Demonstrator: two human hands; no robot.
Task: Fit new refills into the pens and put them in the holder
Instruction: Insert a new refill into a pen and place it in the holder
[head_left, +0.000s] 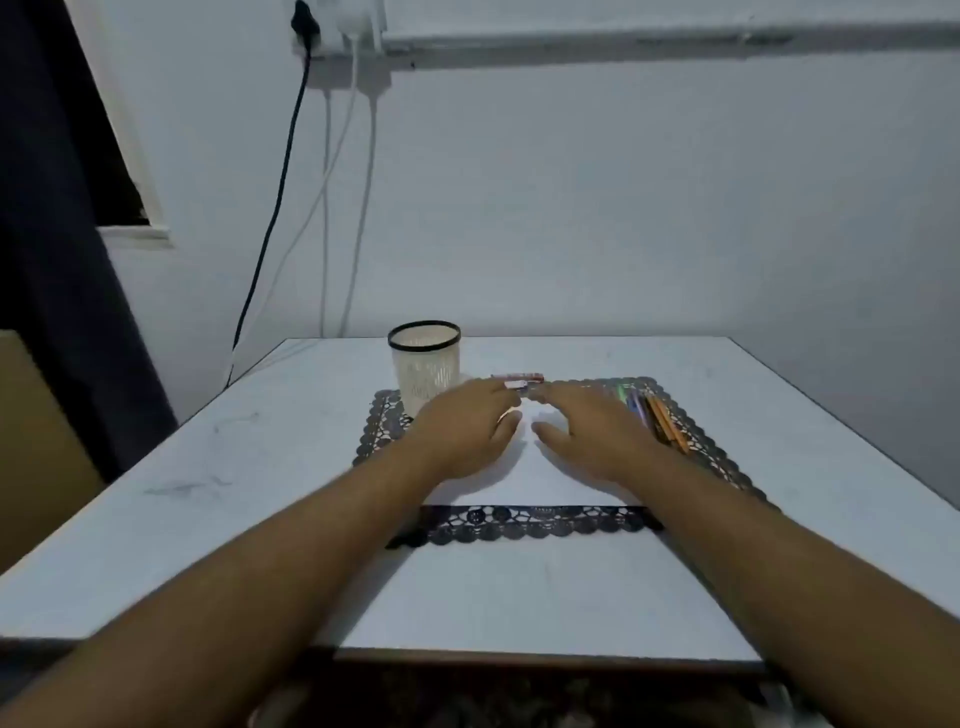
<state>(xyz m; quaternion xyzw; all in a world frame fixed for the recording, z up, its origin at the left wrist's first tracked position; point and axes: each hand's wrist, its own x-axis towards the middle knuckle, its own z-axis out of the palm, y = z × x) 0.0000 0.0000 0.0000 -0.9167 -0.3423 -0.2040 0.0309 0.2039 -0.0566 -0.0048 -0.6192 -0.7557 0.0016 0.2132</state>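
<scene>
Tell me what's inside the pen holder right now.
Nothing shows above the rim of the pen holder, and no pens stick out. Its bottom is hidden by its mesh wall. The pens lie on the mat.

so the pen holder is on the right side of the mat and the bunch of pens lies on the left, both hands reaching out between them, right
Not quite: the sides are swapped. The head view shows the pen holder at the mat's far left corner and the bunch of pens along its right side. Left hand and right hand do reach out between them.

Dim, bluish, soft-focus view with wide-angle bending at edges and faint shadows.
</scene>
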